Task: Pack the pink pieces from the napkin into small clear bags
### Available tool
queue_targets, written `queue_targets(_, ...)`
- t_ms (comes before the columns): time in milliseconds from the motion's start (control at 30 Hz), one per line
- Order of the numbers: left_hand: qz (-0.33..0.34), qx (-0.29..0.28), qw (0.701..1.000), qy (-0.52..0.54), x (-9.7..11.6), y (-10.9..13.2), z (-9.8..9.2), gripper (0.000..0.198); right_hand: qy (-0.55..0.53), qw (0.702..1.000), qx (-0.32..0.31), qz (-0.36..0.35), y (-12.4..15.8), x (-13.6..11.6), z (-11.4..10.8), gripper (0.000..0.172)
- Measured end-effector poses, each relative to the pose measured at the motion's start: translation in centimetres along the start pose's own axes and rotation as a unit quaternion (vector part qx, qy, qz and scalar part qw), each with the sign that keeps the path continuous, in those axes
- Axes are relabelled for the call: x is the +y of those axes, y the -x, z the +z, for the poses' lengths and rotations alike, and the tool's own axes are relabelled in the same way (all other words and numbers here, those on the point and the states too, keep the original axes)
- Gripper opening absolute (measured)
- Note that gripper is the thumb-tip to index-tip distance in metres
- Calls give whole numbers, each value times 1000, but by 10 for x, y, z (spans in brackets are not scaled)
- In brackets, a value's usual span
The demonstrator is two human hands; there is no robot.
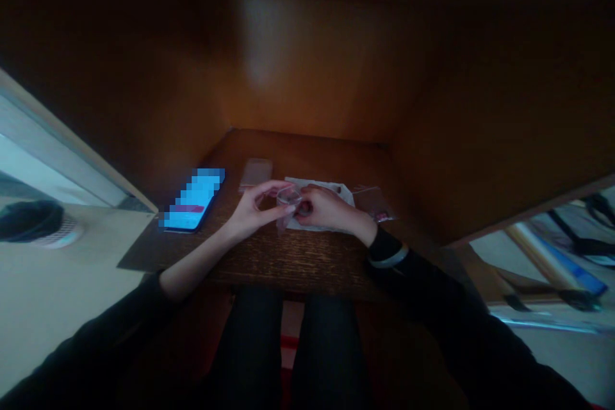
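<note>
My left hand (257,208) and my right hand (324,208) meet over the middle of a dark wooden desk (269,256). Both pinch a small clear plastic piece (288,204), perhaps a thin bag or film, held between the fingertips. Beneath the hands lies a white sheet of paper (336,187). The picture is dim and the small item is hard to make out.
A phone (195,200) with a lit blue screen lies at the desk's left. A pale flat packet (256,173) sits behind the hands and a clear bag with something pink (377,205) lies to the right. Tall wooden panels wall in the desk. A dark cup (33,223) stands far left.
</note>
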State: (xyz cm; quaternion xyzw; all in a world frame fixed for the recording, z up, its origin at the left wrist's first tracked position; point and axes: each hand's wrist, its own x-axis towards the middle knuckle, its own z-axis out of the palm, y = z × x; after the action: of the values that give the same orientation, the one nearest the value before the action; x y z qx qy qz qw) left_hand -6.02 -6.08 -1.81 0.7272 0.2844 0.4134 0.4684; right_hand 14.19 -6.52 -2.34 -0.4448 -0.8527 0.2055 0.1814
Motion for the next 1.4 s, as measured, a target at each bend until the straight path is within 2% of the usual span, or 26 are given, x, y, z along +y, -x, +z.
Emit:
queue_targets(100,4,1,1000,-3,2,0,0,41,32,999,1,9,1,-2,0,10)
queue_targets(267,-7,11,1000,2,2,1,1,42,-22,1000,-2,10,2,2,-4,3)
queue_targets(433,-11,8,1000,-3,3,2,1,43,-67,995,65,27,3,10,-22,9)
queue_targets(533,-2,4,1000,-16,5,2,1,41,-137,986,90,17,6,7,-35,15)
queue_targets(633,12,-1,1000,-24,4,2,1,39,-252,965,74,20,8,-1,-42,22)
queue_targets(733,23,-2,999,-23,1,1,1,38,-327,943,55,30,7,-7,-39,28)
queue_targets(967,21,21,1000,-8,0,0,2,34,-305,946,109,-18,4,-12,-30,28)
queue_targets(1200,13,62,998,-26,-1,-2,4,30,-280,958,42,-53,9,-28,-21,30)
queue_targets(1400,19,89,996,-15,-4,-5,4,22,-307,946,101,-33,4,-24,-14,20)
